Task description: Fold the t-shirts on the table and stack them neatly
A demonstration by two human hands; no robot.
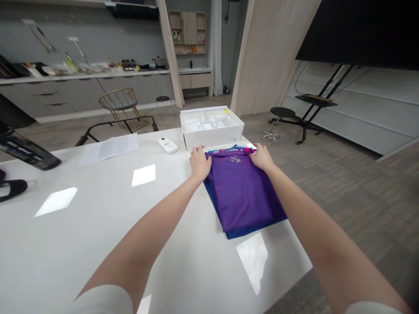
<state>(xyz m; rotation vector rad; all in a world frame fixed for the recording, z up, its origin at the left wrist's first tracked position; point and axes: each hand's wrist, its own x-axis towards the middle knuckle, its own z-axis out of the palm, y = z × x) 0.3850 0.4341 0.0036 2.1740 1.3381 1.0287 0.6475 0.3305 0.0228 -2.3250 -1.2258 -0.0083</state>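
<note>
A folded purple shirt (240, 192) with blue edges lies on the white table (98, 226) near its right edge. My left hand (199, 162) rests on the shirt's far left corner, fingers curled onto the cloth. My right hand (261, 157) presses the far right corner, fingers bent over the collar edge. Both hands grip the fabric at the top of the fold.
An open white box (212, 126) stands just beyond the shirt. A small white device (167, 145) and a printed sheet (109, 148) lie to the left of it. A dark object (26, 150) sits at the table's far left. Chairs and stools stand behind the table.
</note>
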